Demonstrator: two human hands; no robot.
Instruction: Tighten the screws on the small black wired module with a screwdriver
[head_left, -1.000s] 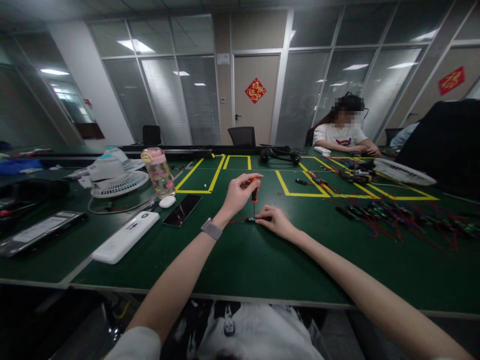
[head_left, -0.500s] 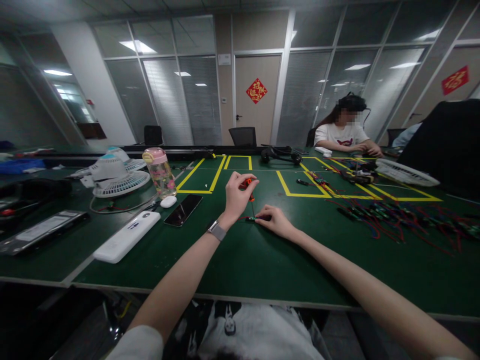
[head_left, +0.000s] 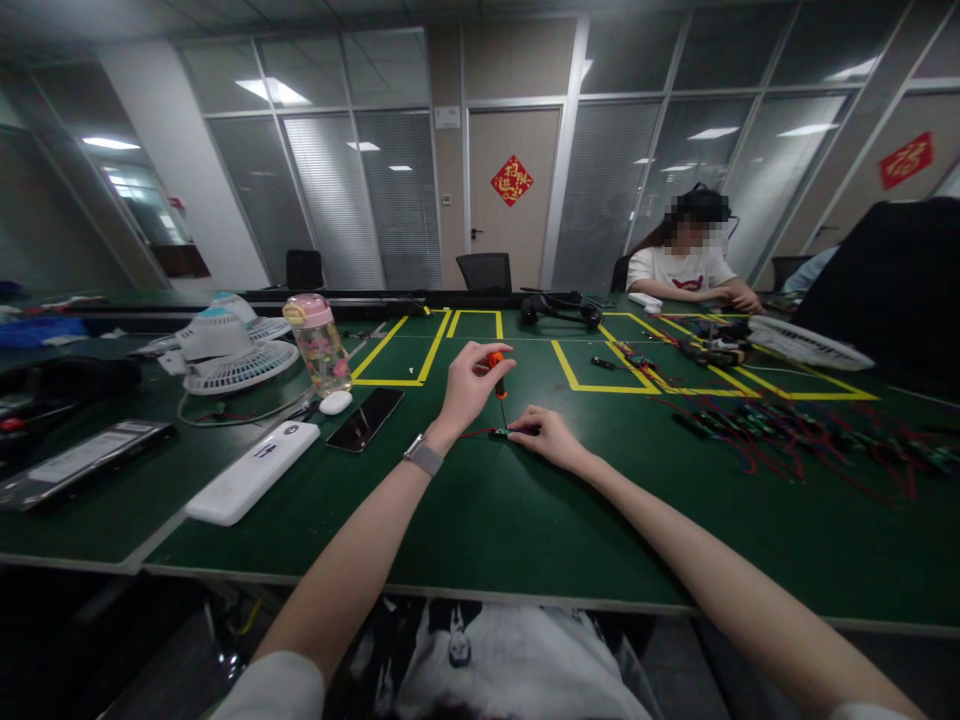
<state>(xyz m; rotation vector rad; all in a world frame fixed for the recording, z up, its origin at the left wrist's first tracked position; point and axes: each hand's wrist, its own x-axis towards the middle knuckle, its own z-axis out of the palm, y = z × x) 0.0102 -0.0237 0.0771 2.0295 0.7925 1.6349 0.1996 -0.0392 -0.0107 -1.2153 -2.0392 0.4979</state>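
Observation:
My left hand [head_left: 472, 382], with a watch on its wrist, is closed around the orange and black handle of a screwdriver [head_left: 498, 376]. The screwdriver stands nearly upright, its thin shaft reaching down to a small green circuit board [head_left: 501, 433] on the table. Pinched at the board's right end are the fingers of my right hand [head_left: 551, 440], which hide part of it. Red wire runs out from the board's left side. Whether the tip sits in a screw is too small to tell.
Left of my hands lie a black phone [head_left: 366, 420], a white power bank [head_left: 255, 474] and a white case [head_left: 335, 402]. A bottle [head_left: 321, 350] and fans [head_left: 236, 350] stand behind. Several wired boards [head_left: 810, 435] are heaped at right. Across the green table [head_left: 570, 560] sits a person [head_left: 686, 265].
My left hand's fingers have shifted on the screwdriver handle, and more of the orange handle shows. The right hand stays at the board. The view has moved slightly.

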